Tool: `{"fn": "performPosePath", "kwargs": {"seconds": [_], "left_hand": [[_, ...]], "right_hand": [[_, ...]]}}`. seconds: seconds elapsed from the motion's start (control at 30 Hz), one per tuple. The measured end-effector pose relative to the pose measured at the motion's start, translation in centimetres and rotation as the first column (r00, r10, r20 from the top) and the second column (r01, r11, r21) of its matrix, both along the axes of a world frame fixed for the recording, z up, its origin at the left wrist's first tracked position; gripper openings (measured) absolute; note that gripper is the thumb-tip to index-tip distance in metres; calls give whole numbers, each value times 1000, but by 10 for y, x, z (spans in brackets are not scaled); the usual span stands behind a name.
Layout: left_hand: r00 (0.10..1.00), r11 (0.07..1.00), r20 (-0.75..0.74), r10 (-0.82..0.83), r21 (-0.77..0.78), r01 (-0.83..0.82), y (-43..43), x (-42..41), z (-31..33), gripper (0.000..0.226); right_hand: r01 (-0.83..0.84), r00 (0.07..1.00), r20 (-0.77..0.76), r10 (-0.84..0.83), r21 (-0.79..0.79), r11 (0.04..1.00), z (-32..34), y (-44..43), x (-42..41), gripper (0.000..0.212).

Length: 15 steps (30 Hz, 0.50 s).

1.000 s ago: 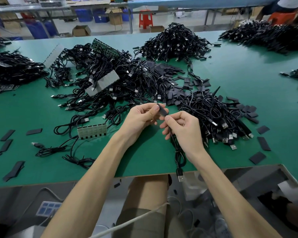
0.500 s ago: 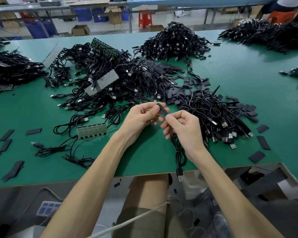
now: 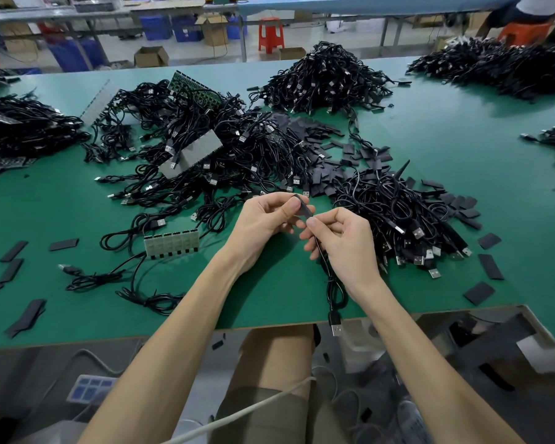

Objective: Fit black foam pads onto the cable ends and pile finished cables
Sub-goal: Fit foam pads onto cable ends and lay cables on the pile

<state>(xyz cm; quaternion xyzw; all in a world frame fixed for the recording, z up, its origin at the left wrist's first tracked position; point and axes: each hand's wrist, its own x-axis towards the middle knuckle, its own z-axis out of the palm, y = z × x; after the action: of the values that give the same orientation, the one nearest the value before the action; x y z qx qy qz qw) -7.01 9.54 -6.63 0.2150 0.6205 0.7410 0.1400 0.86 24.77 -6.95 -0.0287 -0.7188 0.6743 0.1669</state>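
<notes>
Both hands were up off the counter [image 3: 430, 149], meeting in mid-air! The left hand [image 3: 263, 224] came in from the left of the foam pad [image 3: 303, 208], palm turned toward the person. Its grip was narrow, with thumb and forefinger pinching the pad's upper part and the other fingers curled loosely beneath. The pad, a slim black strip, slanted down to the right between the two hands. Just below and right of the pad sat the right hand [image 3: 343, 241], back of the hand to the camera and wrist bent. Its grip was tight on the cable [image 3: 334, 283], the thumb tip at the pad's lower end and the fingers folded round the thin black cord. Whether the cable end was already inside the pad, I couldn't tell, because the fingers hid it. From under that hand the cable dropped in a loop, well below the pad, and its USB plug [image 3: 335, 326] dangled past the counter's edge. Both bare forearms reached in from below the pad, angled toward each other. Just right of the pad lay a cable heap [image 3: 398, 219], plugs fanned out on its near side. Behind the pad loose pads [image 3: 327, 145] were scattered, and well left of it a white component strip [image 3: 171, 243] lay on the green.
</notes>
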Motion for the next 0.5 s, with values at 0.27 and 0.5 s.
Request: {"fn": "performPosePath", "kwargs": {"seconds": [0.27,0.5], "left_hand": [[1000,1000,-23,16,-22,-16,1,1,0,19],[998,998,-47,38,-56,-41,2,2,1,24]], "right_hand": [[8,1000,8,-8,6,1000,-1,1,-1,11],[17,999,29,-17,1,1000,1,0,0,10]]}}
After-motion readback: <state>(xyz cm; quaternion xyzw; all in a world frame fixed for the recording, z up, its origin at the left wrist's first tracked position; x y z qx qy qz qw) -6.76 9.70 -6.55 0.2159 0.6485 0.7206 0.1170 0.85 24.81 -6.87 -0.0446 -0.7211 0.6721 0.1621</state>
